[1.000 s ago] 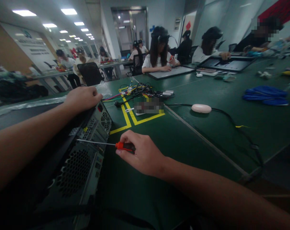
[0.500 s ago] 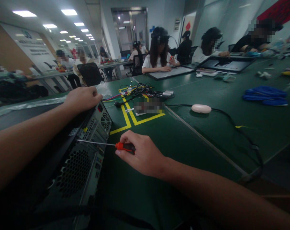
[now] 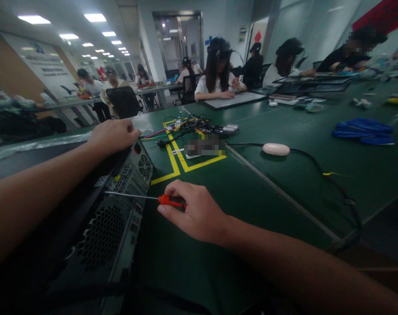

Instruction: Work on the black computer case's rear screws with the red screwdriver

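Note:
A black desktop computer case (image 3: 103, 234) lies at the lower left, its metal back panel with vents and ports facing right. My left hand (image 3: 111, 133) is closed over the far top corner of the case, thumb and fingers curled at the edge. In my right hand (image 3: 197, 210) is a screwdriver (image 3: 165, 200) with a red and black handle, gripped between thumb and fingers. Its long thin shaft points left, and the tip is at the upper edge of the back panel. Whatever the tip touches is too small to make out.
Beyond the case, a tangle of cables (image 3: 199, 124) lies by yellow tape (image 3: 202, 164) on the green table (image 3: 251, 201). A pale oval object (image 3: 276, 149) sits along a black cable. Blue folded material (image 3: 364, 131) is at right. Co-workers sit across the table.
The screwdriver's handle has turned a little in my right hand, showing more red. My left hand stays put. Across the table, a co-worker's dark frame has tilted.

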Available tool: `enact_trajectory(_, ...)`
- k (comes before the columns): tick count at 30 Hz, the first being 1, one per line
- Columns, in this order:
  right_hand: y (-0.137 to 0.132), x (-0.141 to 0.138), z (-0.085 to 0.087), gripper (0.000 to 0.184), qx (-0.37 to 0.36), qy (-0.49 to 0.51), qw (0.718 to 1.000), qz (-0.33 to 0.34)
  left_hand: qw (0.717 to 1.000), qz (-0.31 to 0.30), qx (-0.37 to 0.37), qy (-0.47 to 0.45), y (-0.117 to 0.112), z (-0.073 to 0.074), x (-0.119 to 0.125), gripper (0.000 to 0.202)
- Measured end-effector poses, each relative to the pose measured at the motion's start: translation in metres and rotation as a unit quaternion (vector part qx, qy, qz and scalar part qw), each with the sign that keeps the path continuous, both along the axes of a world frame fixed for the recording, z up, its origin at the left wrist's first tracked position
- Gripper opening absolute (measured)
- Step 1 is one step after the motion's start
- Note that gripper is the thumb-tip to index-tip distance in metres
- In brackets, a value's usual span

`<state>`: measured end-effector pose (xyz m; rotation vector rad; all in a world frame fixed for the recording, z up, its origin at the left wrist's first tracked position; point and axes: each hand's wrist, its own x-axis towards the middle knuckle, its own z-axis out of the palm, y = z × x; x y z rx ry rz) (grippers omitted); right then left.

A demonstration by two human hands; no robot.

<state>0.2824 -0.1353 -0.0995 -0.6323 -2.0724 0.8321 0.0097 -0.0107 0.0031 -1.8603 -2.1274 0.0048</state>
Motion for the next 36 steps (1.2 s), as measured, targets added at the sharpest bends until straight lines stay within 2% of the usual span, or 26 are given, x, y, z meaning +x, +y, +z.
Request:
enact_trajectory(13, 0.0003, -0.0006, -0.0029, 0.029, -0.023, -0.001, 1.0, 0.014, 1.0, -0.009, -0.003, 0.005, 0.0008, 0.0001, -0.0011, 0.057)
enact_trajectory(20, 0.0007, -0.0001, -0.0013, 0.014, -0.007, -0.008, 1.0, 0.017, 1.0, -0.003, -0.003, 0.008, 0.0023, -0.0002, -0.0017, 0.058)
enact_trajectory(36, 0.0007, 0.0003, -0.001, 0.014, -0.009, -0.015, 1.0, 0.017, 1.0, -0.009, -0.005, 0.014, 0.0011, -0.0001, -0.001, 0.059)
